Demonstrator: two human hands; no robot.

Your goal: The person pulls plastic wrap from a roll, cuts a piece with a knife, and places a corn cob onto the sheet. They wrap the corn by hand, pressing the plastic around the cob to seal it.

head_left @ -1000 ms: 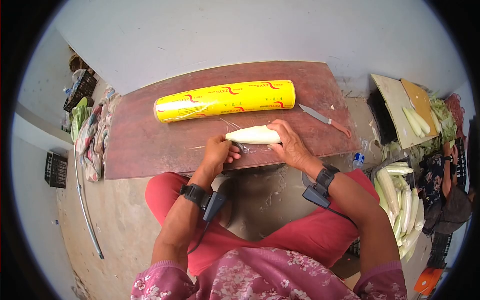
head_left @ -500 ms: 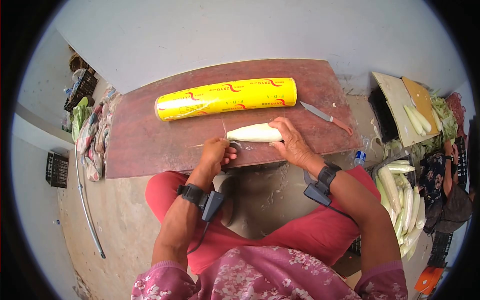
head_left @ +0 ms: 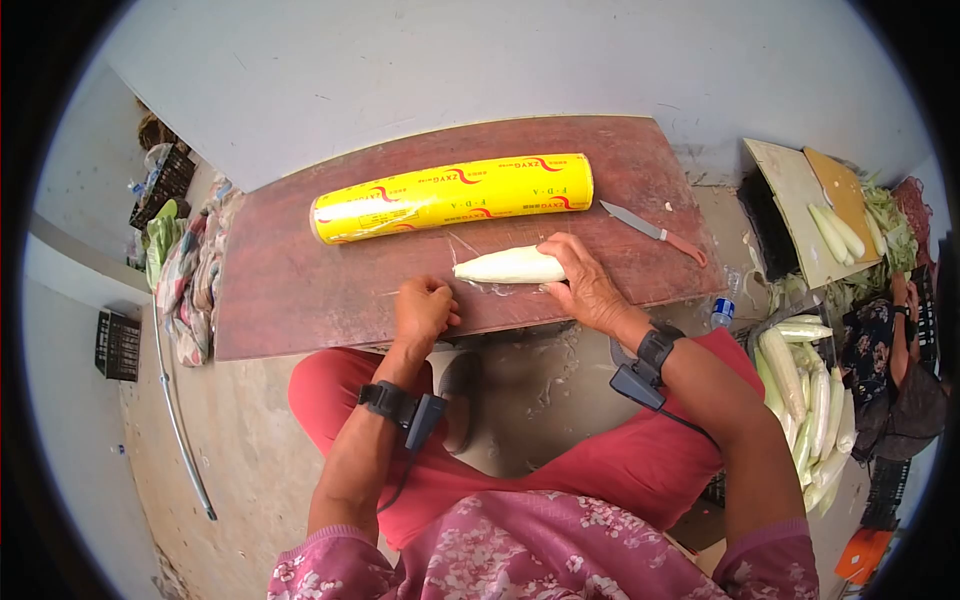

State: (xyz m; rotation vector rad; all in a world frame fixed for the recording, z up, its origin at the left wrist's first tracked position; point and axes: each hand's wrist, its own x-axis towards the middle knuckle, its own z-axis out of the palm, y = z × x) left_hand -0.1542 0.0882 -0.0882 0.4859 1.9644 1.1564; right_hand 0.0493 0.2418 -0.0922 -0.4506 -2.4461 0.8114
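A pale, tapered ear of corn lies on the reddish-brown board, its narrow tip to the left. My right hand grips its thick end, thumb on the near side and fingers over the top. My left hand is just left of the tip, apart from it, fingers curled in; whatever they may hold is hidden. Thin clear film or strands show by the tip. Behind the corn lies a yellow printed roll of cling film. A knife with a pinkish handle rests to the right.
The board stands against a pale wall. At right are a crate of pale corn ears, a water bottle, and a slanted panel with several ears. Another person's arm shows far right. A metal pole lies left.
My left hand has drawn slightly left and toward me, away from the corn's tip, its fingers curling in more. My right hand and the corn have hardly moved.
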